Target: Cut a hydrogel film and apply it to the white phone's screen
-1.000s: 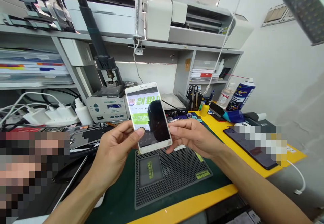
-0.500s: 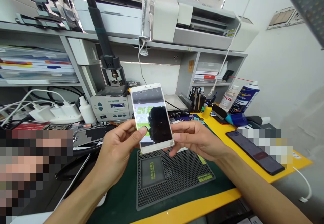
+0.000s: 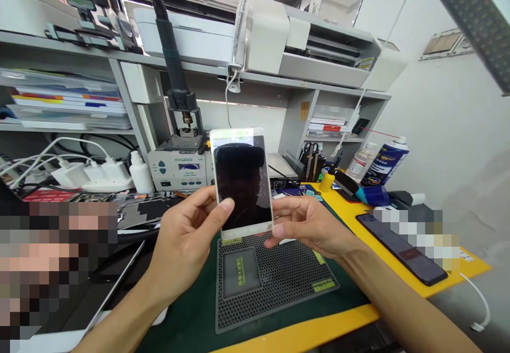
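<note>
Our left hand (image 3: 185, 241) and right hand (image 3: 306, 226) grip a white smartphone (image 3: 241, 183) by its side edges, the left thumb lying on the dark glass and the right fingers curled against the lower corner. We hold the phone upright in the air, over the back edge of a black honeycomb repair mat (image 3: 274, 284), toward the middle of the table (image 3: 295, 332). Past the right hand, near the table's back edge, a desk holder (image 3: 311, 168) carries scissors (image 3: 308, 151) and what seem to be other small tools, though the view is too poor to be sure. Beside it stand a clear plastic bottle (image 3: 360, 169) and a blue spray can (image 3: 385, 162).
</note>
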A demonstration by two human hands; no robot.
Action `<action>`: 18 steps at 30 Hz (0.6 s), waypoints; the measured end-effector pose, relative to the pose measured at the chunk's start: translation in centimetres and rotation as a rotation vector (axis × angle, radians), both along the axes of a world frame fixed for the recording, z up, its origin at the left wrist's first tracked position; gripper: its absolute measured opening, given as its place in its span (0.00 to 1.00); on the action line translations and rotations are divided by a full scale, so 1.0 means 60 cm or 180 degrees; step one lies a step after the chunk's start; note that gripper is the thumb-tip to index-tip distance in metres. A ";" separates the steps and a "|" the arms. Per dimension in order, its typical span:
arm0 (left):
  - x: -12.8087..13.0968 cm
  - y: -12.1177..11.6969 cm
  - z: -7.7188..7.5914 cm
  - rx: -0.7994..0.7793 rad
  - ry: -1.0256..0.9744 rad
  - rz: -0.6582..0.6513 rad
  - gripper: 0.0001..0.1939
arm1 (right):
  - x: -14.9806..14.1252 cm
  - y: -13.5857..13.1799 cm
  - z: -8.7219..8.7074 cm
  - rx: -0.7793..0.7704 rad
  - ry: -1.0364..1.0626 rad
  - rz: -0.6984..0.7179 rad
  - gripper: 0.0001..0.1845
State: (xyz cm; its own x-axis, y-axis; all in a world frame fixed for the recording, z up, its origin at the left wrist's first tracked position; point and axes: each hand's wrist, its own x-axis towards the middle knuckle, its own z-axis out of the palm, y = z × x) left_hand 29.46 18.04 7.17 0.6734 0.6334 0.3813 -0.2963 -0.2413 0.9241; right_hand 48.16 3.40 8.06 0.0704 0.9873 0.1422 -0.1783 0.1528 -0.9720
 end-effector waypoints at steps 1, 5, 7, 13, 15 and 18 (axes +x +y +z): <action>0.000 0.001 -0.001 -0.0018 -0.0024 -0.0025 0.12 | -0.001 0.001 -0.001 0.0015 0.0011 -0.0010 0.21; -0.001 0.004 -0.003 -0.0020 -0.0069 -0.0043 0.14 | -0.003 0.002 -0.003 0.0070 -0.0011 0.0016 0.21; -0.002 0.004 -0.003 0.0025 -0.0075 -0.0017 0.14 | -0.003 0.002 -0.004 0.0089 -0.0055 0.0051 0.21; -0.003 0.002 0.001 0.0056 -0.0074 -0.0043 0.13 | -0.006 0.004 -0.006 0.0123 -0.0075 0.0069 0.18; -0.003 0.002 0.001 0.0072 -0.0078 -0.0043 0.12 | -0.007 0.005 -0.005 0.0149 -0.0078 0.0058 0.17; -0.003 0.002 0.002 0.0091 -0.0037 -0.0090 0.12 | -0.008 0.007 -0.003 0.0191 -0.0078 0.0041 0.16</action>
State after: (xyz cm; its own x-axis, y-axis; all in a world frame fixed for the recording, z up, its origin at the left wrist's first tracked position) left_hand 29.25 18.16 7.29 0.6864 0.6029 0.4067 -0.3139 -0.2588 0.9135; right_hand 47.67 3.81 7.89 0.0535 0.9778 0.2028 -0.1568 0.2088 -0.9653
